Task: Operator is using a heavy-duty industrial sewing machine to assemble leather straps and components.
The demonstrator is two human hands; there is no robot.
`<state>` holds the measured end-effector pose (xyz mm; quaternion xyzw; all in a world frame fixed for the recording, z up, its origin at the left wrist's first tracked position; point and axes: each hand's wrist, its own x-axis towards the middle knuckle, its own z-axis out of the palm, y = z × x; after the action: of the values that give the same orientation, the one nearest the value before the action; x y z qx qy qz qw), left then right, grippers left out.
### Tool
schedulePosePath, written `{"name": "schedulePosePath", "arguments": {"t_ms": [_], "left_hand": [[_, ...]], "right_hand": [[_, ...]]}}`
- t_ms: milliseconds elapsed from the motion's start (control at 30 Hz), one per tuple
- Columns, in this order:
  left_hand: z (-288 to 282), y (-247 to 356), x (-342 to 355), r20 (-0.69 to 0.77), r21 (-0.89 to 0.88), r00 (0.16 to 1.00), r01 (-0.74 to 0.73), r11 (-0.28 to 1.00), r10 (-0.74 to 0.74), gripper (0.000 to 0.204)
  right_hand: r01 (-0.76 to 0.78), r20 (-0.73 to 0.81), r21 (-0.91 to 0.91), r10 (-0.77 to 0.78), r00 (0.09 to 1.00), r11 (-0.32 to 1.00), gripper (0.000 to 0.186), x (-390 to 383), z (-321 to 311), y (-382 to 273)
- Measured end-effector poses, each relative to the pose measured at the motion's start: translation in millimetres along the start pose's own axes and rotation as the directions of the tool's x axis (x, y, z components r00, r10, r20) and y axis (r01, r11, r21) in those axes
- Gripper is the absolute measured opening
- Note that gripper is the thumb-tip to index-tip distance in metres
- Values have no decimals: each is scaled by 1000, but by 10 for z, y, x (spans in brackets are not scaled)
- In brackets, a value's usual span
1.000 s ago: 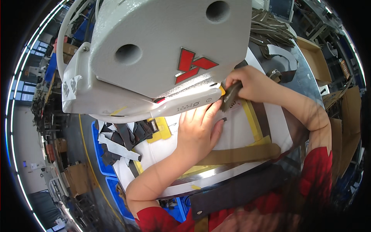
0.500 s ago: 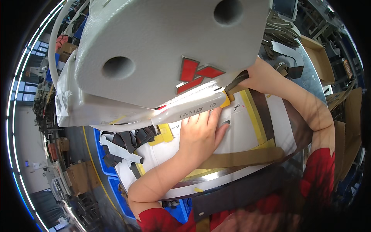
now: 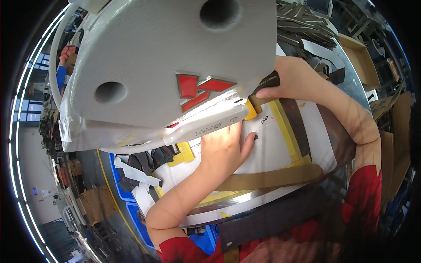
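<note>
My left hand (image 3: 220,153) lies flat beside the needle area of a grey machine head (image 3: 153,48) with a red emblem, its fingertips partly hidden under the white lamp bar (image 3: 206,123). It rests on a white work plate (image 3: 267,147) edged with yellow tape (image 3: 287,131). My right hand (image 3: 293,79) grips a dark olive zipper strip (image 3: 268,83) just right of the head, above the small yellow piece (image 3: 250,110) at the bar's end. Whatever is at the needle is hidden. An olive-brown flat band (image 3: 285,176) crosses the plate near my left forearm.
Blue bins (image 3: 137,223) hold the left side, beside dark and white strap pieces (image 3: 136,171). A pile of olive zipper strips (image 3: 302,24) lies at the back right, near a cardboard box (image 3: 357,61); more cardboard (image 3: 394,162) stands at the right.
My right hand has moved up and to the right with the strip, away from the yellow piece. My left hand stays almost in place. The view has shifted slightly.
</note>
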<state>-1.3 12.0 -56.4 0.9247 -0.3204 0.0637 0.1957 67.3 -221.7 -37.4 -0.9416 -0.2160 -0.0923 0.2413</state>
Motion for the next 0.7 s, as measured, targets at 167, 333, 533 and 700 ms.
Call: {"name": "schedulePosePath", "arguments": {"t_ms": [167,333,533,700], "left_hand": [[-23,-1,2,-5,56,1000,-25,998,26,57],[-12,-7,-7,-25,11,1000,11,1000,-11,62],[-33,-25,9,-40,-39,999,16,999,-18,68],[-19,-25,-4,-63,-4,998,3,1000,-3,67]], "right_hand": [[-265,276,638,106,955,723,30,118,-103,12],[-168,273,367,67,960,915,19,31,88,-123],[-70,149,280,29,988,957,15,-19,180,-108],[-62,96,320,33,995,945,15,-10,203,-197]]}}
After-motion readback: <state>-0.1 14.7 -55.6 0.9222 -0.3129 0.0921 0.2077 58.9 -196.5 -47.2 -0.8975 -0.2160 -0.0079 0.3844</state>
